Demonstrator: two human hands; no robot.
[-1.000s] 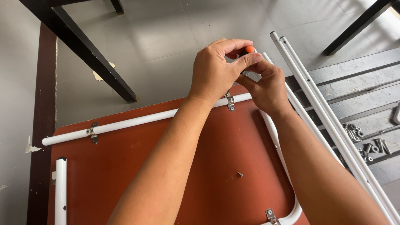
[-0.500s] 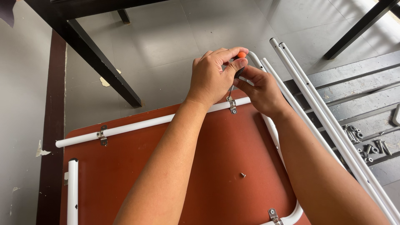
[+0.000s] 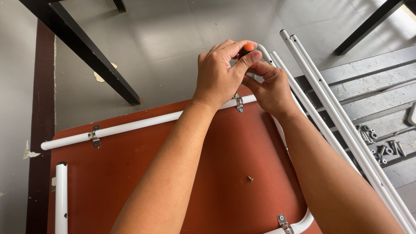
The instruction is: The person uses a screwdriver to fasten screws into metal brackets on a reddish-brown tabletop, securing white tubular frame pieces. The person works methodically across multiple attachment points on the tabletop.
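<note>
Near the top centre of the frame we see the left hand pinching an orange-capped screwdriver, likely light, stiff and best gripped by its handle, while the right hand's fingers curl beneath beside the metal clamp.

the light is soft, even daylight, rather bright, and it seems to come from above the hands and to their right, where the grey floor looks palest. shadows are weak: only a faint one under the left hand and right hand. the white tubes right of the hands shine slightly, without hard glare. focus is sharp; the forearms nearest the camera look stretched.
</note>
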